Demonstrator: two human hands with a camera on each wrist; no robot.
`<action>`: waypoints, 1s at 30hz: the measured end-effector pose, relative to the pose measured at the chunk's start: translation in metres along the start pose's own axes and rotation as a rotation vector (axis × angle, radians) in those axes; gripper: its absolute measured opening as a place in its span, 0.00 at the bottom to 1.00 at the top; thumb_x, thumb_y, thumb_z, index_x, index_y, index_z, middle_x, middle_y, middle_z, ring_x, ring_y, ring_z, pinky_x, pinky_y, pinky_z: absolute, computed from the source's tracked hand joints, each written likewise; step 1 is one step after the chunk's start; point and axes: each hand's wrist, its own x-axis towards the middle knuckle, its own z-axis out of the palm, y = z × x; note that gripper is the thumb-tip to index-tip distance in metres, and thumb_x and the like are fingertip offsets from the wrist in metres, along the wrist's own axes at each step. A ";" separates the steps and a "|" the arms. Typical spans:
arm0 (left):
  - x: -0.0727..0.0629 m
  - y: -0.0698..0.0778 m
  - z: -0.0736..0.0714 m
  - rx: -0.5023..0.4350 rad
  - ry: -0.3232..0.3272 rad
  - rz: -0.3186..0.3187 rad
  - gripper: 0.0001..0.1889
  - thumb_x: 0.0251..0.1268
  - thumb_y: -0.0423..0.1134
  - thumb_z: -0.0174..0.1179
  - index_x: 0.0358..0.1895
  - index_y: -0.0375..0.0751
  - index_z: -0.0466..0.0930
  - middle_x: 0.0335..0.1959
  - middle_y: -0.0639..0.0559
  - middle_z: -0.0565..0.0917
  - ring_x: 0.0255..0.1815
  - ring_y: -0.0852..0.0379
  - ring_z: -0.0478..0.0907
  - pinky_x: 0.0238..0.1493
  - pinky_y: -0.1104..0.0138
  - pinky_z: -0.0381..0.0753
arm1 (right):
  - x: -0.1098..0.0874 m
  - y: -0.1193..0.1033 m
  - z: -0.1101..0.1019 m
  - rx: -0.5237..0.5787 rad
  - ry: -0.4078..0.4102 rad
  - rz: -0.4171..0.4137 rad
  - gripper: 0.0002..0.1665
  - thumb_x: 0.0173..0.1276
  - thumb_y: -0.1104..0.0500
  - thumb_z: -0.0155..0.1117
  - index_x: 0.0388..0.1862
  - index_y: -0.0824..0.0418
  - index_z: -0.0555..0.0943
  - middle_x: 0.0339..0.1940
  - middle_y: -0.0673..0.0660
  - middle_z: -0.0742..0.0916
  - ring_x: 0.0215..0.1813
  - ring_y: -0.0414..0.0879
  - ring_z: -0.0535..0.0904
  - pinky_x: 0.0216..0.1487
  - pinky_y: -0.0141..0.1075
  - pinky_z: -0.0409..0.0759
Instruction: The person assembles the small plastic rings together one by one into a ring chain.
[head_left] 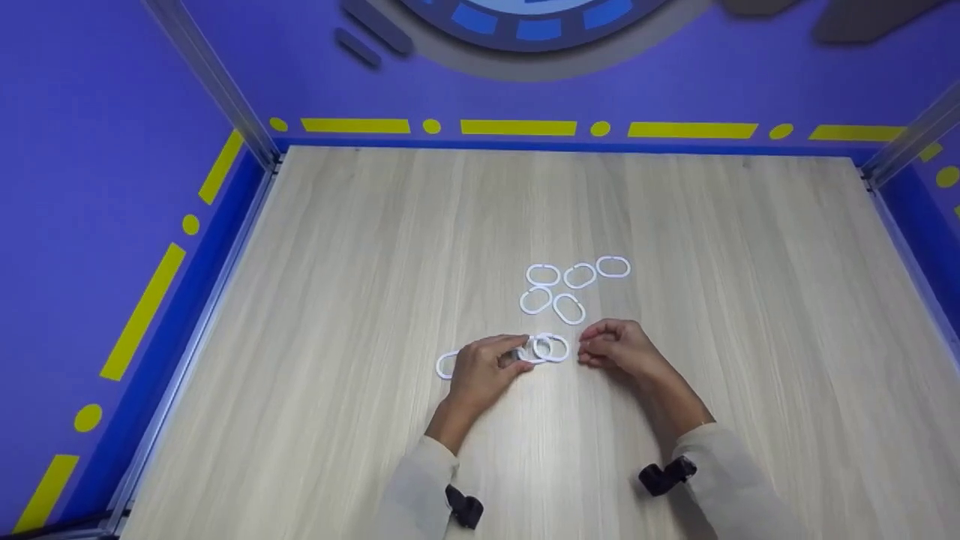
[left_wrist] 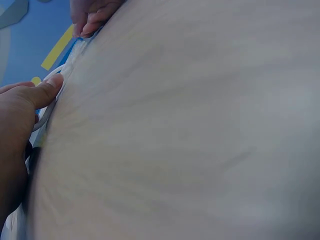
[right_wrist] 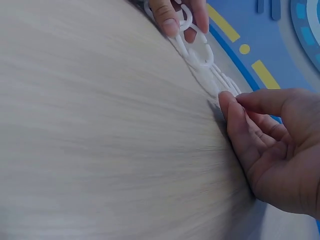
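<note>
My left hand [head_left: 480, 369] pinches a white oval plastic shower curtain ring between thumb and fingers, low over the table. Another shower curtain ring [head_left: 564, 355] overlaps it on the right; in the right wrist view, this ring [right_wrist: 209, 57] shows its curved end and appears linked with the held one. Part of a further white ring [head_left: 440, 365] sticks out left of the hand, which hides the rest. Just right of the overlapping rings is my right hand [head_left: 621, 349], its fingers curled and thumb tip against the index finger. Nothing is visible between those fingertips.
Several loose white rings [head_left: 543, 284] lie on the wooden table [head_left: 360, 262] beyond the hands. Blue panels [head_left: 97, 150] with yellow marks border the table at the back and sides. Black wrist-camera pieces [head_left: 466, 508] sit at the sleeves.
</note>
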 end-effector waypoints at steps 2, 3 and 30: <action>0.000 0.000 -0.001 -0.002 -0.018 -0.011 0.22 0.53 0.44 0.76 0.52 0.44 0.89 0.48 0.51 0.92 0.37 0.62 0.86 0.41 0.69 0.84 | -0.001 0.000 0.003 -0.067 0.009 -0.051 0.10 0.69 0.71 0.59 0.46 0.75 0.79 0.27 0.49 0.88 0.29 0.36 0.86 0.33 0.27 0.85; 0.000 0.001 -0.002 -0.003 -0.024 -0.015 0.21 0.53 0.44 0.76 0.52 0.44 0.89 0.48 0.51 0.92 0.34 0.64 0.84 0.38 0.70 0.83 | -0.001 0.000 0.005 -0.123 0.015 -0.092 0.10 0.69 0.71 0.59 0.47 0.75 0.80 0.28 0.51 0.88 0.29 0.36 0.85 0.32 0.27 0.84; 0.021 0.016 -0.007 0.295 -0.123 0.052 0.29 0.51 0.54 0.76 0.57 0.47 0.86 0.55 0.56 0.89 0.55 0.56 0.82 0.55 0.61 0.74 | -0.004 0.015 0.012 -0.853 0.088 -0.650 0.05 0.58 0.60 0.77 0.32 0.49 0.89 0.42 0.47 0.85 0.44 0.42 0.83 0.48 0.42 0.81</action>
